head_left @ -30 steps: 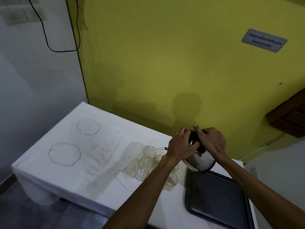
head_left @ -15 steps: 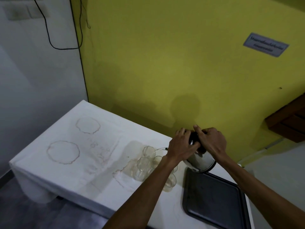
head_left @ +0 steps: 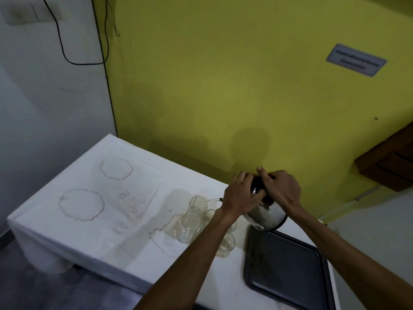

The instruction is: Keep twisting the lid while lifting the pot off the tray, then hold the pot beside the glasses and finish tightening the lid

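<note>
I have both hands on the steel kettle point(head_left: 267, 214) at the tray's point(head_left: 288, 271) twelve o'clock edge: left hand point(head_left: 240, 195) wrapped round its dark top from nine o'clock, right hand point(head_left: 282, 189) gripping from three, equally near; its body tilts away from me

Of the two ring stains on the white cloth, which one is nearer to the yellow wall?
The smaller ring stain; the larger ring stain lies toward the cloth's front edge.
</note>
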`<state>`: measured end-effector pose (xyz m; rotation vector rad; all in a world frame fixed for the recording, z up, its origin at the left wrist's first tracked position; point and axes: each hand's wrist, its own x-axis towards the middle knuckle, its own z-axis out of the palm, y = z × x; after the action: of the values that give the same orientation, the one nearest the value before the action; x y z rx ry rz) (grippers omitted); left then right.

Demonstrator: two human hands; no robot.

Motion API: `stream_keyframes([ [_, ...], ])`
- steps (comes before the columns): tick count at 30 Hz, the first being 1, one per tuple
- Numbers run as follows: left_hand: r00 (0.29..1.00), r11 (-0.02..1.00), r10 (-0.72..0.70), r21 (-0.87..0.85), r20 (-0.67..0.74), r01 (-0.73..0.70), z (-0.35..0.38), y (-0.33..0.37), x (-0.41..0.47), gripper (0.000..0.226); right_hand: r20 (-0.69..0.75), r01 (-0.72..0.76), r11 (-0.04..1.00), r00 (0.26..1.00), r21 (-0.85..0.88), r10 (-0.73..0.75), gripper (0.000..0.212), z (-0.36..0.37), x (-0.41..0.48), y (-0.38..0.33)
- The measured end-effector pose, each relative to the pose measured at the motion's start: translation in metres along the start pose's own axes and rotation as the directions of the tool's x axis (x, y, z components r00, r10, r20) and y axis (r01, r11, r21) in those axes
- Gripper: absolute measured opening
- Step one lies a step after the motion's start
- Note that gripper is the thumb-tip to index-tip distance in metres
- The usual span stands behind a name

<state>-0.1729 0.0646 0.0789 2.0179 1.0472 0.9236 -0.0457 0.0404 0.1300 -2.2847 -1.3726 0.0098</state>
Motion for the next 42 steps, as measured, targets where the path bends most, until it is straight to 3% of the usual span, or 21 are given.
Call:
stream_keyframes([
  [9,1.000,1.000,-0.011,0.014,-0.005,0.011,0.001,0.004,0.001,0.032,-0.002,0.015,1.000,1.000,0.011,-0.015,0.071,-0.001,0.002,0.002],
  [14,0.999,0.993,0.049,0.106,0.017,-0.051,-0.002,0.008,0.004,0.036,0.032,-0.049,0.988,0.998,0.145,0.045,0.071,0.001,-0.005,0.013],
  [22,0.972,0.914,0.209,0.334,0.103,-0.232,-0.006,0.012,0.003,0.043,0.076,-0.274,0.820,0.959,0.503,0.274,0.062,0.022,-0.030,0.027],
  [28,0.961,0.892,0.236,0.361,0.146,-0.274,-0.011,0.021,-0.001,0.075,0.085,-0.298,0.739,0.946,0.604,0.312,0.071,0.021,-0.035,0.028],
  [31,0.959,0.874,0.242,0.397,0.146,-0.280,-0.012,0.027,0.000,0.079,0.120,-0.294,0.685,0.949,0.667,0.291,0.092,0.020,-0.035,0.033],
  [35,0.969,0.884,0.229,0.395,0.095,-0.248,-0.014,0.032,-0.005,0.082,0.102,-0.204,0.696,0.977,0.689,0.186,0.084,0.010,-0.036,0.033],
  [38,0.980,0.901,0.198,0.387,0.036,-0.197,-0.013,0.029,-0.013,0.082,0.086,-0.122,0.762,0.992,0.636,0.087,0.064,0.005,-0.040,0.028],
  [42,0.993,0.921,0.122,0.372,-0.003,-0.112,-0.009,0.019,-0.029,0.085,0.103,-0.058,0.844,0.995,0.533,0.004,0.074,0.010,-0.044,0.025],
])
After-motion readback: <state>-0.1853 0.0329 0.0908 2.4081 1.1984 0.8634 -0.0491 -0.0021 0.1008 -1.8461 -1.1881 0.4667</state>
